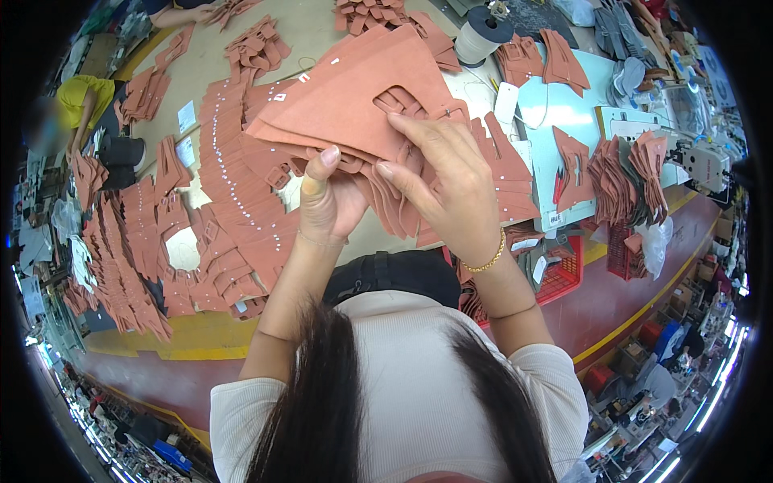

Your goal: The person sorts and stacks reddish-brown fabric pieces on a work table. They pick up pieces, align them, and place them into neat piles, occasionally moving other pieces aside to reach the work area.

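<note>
Over the table I hold a stack of flat terracotta-coloured cut panels [346, 97], which look like leather. The top panel tapers to a corner at the left and has an oblong cutout near its right side. My left hand [330, 197] grips the stack's near edge, its thumb lying against the edge and its fingers partly hidden beneath. My right hand [455, 185] is closed on the stack's right part, with fingertips beside the cutout and the thumb at the near edge. Below the stack, a long fanned row of similar panels [229, 173] with small white tags covers the table.
A thread cone [479, 36] stands at the far edge of the work area. To the right are a pale blue table [555, 88], a sewing machine [708, 165] and a red basket [564, 274]. A person in a yellow shirt [84, 97] is at the left.
</note>
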The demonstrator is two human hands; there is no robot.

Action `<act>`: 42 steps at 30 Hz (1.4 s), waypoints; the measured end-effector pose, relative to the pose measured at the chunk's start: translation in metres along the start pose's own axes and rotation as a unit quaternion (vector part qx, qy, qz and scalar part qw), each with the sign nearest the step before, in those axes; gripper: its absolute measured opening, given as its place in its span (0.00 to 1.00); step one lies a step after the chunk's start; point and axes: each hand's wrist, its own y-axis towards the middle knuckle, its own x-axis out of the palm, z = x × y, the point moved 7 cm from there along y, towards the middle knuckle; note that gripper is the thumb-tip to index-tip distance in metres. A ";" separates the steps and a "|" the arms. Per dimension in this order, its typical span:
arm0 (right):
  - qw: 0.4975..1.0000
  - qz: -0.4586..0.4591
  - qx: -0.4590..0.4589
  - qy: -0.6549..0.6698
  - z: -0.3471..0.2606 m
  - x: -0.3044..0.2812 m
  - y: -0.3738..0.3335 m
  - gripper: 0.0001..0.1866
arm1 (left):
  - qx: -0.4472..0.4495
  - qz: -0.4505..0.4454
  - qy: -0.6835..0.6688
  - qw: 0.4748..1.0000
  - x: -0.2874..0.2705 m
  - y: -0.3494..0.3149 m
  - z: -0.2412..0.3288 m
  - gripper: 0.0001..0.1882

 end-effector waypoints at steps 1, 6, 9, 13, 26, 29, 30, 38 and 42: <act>1.000 -0.006 0.003 0.007 0.001 0.001 -0.001 0.23 | -0.001 0.001 0.000 1.000 -0.001 0.000 0.000 0.35; 0.989 -0.039 0.078 0.119 0.017 0.004 -0.002 0.25 | 0.006 0.018 -0.023 1.000 -0.005 0.000 -0.002 0.34; 0.968 -0.026 0.129 0.212 0.025 0.003 -0.004 0.27 | 0.001 0.020 -0.040 0.999 -0.004 0.001 -0.004 0.34; 0.991 -0.044 0.054 0.113 0.016 0.004 -0.005 0.32 | 0.003 0.007 -0.012 1.000 0.000 0.000 -0.005 0.33; 0.964 -0.034 0.165 0.206 0.039 -0.008 -0.008 0.28 | -0.040 -0.043 0.020 0.998 0.012 -0.003 -0.012 0.34; 0.948 0.010 0.154 0.278 0.050 -0.012 -0.003 0.26 | -0.041 -0.041 0.039 0.998 0.012 -0.001 -0.012 0.35; 0.939 0.036 0.152 0.306 0.052 -0.014 -0.003 0.26 | -0.039 -0.037 0.047 0.997 0.011 -0.002 -0.012 0.35; 0.998 -0.033 0.000 -0.061 0.005 0.018 -0.016 0.25 | -0.013 -0.032 0.100 0.994 0.002 -0.003 -0.018 0.40; 0.995 -0.056 -0.009 -0.078 -0.006 0.021 -0.021 0.30 | 0.014 0.001 0.179 0.984 -0.003 -0.004 -0.013 0.33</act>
